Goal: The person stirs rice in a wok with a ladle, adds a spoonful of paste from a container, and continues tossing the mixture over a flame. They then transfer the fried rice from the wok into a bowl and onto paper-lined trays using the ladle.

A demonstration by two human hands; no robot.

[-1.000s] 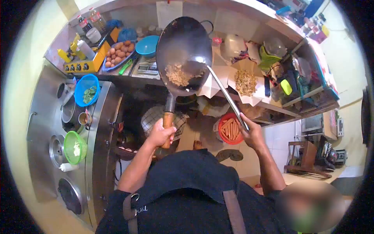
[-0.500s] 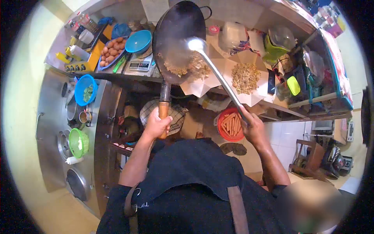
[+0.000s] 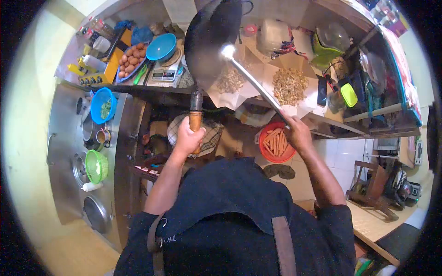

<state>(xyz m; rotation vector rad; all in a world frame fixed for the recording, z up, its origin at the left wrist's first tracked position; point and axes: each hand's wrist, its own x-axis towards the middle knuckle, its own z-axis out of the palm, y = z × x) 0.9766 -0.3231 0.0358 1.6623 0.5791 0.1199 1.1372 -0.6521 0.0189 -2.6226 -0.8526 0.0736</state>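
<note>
My left hand (image 3: 189, 138) is wrapped round the wooden handle of a dark wok (image 3: 209, 39), which is tilted steeply over the counter. In my right hand (image 3: 298, 134) is a long metal wok ladle (image 3: 258, 85), its head bright with glare near the wok's right side. A sheet of wrapping paper (image 3: 239, 97) lies against the wok's lower right edge, with a portion of fried rice (image 3: 230, 82) on it, slightly hazy. Another, larger portion of fried rice (image 3: 290, 86) lies on a second paper (image 3: 301, 108) to the right.
Left of the wok are a kitchen scale (image 3: 164, 74), a blue bowl (image 3: 161, 47) and a tray of eggs (image 3: 132, 60). A red basket of sausages (image 3: 277, 143) sits below the counter. At far left a steel cooking counter (image 3: 62, 138) carries a green basket (image 3: 96, 166) and a blue basin (image 3: 103, 106).
The rice that showed in the wok's lower part is no longer seen there; rice lies on the near paper. The ladle head has shifted slightly left. A person at lower right has left the view.
</note>
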